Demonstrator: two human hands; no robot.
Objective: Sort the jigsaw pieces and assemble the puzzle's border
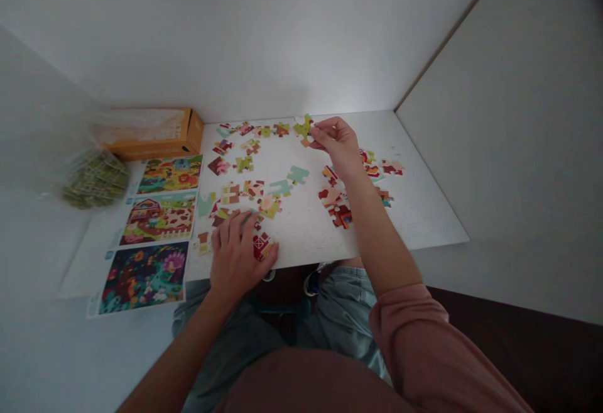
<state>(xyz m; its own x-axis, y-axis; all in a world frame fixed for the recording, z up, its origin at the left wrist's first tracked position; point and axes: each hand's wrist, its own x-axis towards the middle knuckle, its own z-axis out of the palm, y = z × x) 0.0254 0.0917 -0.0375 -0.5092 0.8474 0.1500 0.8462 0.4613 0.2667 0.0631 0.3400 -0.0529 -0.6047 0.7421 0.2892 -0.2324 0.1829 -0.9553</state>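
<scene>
Between the thumb and fingers of my right hand [335, 143] is a green jigsaw puzzle piece [303, 127], at the back of the white table [301, 231]. My left hand [239, 253] lies on the near left edge with its fingers stretched over some pieces. A dark red piece with a white barn door [262, 246] shows beside its thumb. Just beyond the fingers lie a green and pink piece [270, 205] and two pale green pieces [298, 175]. What lies under the left palm is hidden.
A pile of mixed pieces [336, 213] sits at the right, partly behind my right forearm. Loose pieces [245, 164] are spread along the left. A picture sheet [157, 218], an orange box [183, 133] and a clear bag with green contents [97, 180] stand farther left. Walls close off the back and right.
</scene>
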